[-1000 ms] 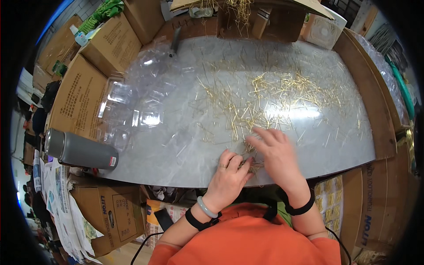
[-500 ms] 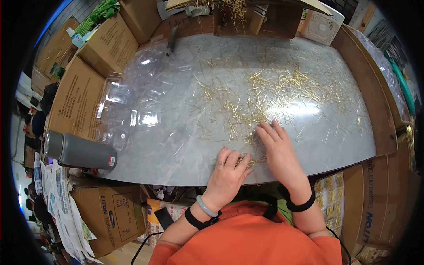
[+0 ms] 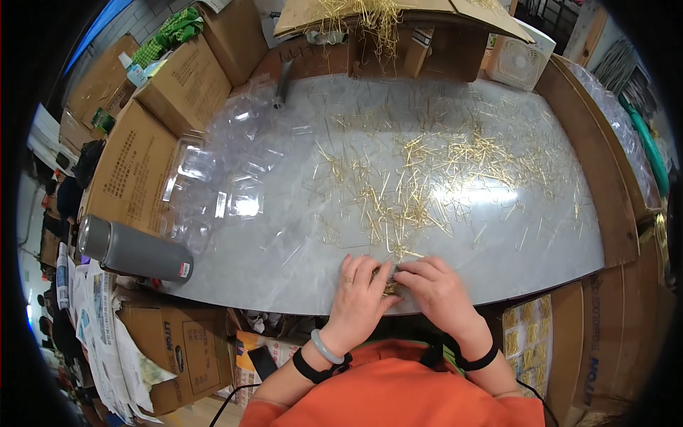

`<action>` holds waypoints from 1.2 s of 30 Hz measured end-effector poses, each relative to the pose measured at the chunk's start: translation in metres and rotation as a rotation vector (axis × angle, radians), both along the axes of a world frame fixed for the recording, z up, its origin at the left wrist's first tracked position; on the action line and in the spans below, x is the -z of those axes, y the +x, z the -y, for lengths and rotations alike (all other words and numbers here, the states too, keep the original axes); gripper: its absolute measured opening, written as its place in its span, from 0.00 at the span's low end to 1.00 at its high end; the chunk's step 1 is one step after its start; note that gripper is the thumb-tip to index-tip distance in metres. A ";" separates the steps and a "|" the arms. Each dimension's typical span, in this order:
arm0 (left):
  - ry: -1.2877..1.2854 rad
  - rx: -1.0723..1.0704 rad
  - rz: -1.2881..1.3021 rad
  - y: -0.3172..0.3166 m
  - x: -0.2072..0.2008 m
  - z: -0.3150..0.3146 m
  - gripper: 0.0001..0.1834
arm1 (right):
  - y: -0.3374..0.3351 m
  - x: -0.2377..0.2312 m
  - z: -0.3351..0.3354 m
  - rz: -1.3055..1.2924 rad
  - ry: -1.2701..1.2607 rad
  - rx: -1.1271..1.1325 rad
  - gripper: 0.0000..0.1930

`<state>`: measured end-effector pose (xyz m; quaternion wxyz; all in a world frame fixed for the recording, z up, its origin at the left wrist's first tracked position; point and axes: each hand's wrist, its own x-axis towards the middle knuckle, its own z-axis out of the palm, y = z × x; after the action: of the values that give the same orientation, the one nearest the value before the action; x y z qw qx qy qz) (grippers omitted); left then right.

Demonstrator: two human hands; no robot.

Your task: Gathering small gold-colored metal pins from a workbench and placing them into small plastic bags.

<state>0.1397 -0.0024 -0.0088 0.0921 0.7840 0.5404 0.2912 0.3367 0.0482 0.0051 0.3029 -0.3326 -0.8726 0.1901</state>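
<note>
Many thin gold wire hooks (image 3: 484, 153) lie scattered and heaped on the grey marbled tabletop (image 3: 277, 235), thickest at its middle and right. Close to the near edge, my left hand (image 3: 358, 295) curls around a small bunch of these gold wire hooks (image 3: 389, 286), which its fingers mostly hide. My right hand (image 3: 437, 290) meets it from the other side, its thumb and fingers closed together at the bunch. A few loose hooks touch the far side of both fingertips.
Clear plastic boxes (image 3: 213, 178) cover the table's left side, by a grey bottle (image 3: 135, 249) lying at the corner. An open cardboard box (image 3: 455, 53) and a white fan (image 3: 519, 62) stand behind. A cardboard wall (image 3: 590, 149) borders the right side.
My right hand has come back from the pile toward me, beside my left hand, and closed at the bunch. Several hooks have been drawn nearer. The view has tilted slightly.
</note>
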 end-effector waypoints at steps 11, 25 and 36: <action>0.069 0.023 -0.031 0.002 0.004 0.000 0.25 | -0.003 -0.012 -0.011 0.169 -0.003 0.192 0.18; 0.067 0.017 0.038 0.002 0.001 -0.001 0.21 | 0.001 -0.009 -0.022 0.168 0.130 0.296 0.21; 0.033 -0.057 0.040 0.008 0.000 -0.003 0.20 | 0.008 0.003 -0.029 0.072 0.033 0.354 0.26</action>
<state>0.1481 0.0010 -0.0090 0.0817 0.7636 0.5559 0.3183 0.3445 0.0777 0.0024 0.3057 -0.4825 -0.8138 0.1073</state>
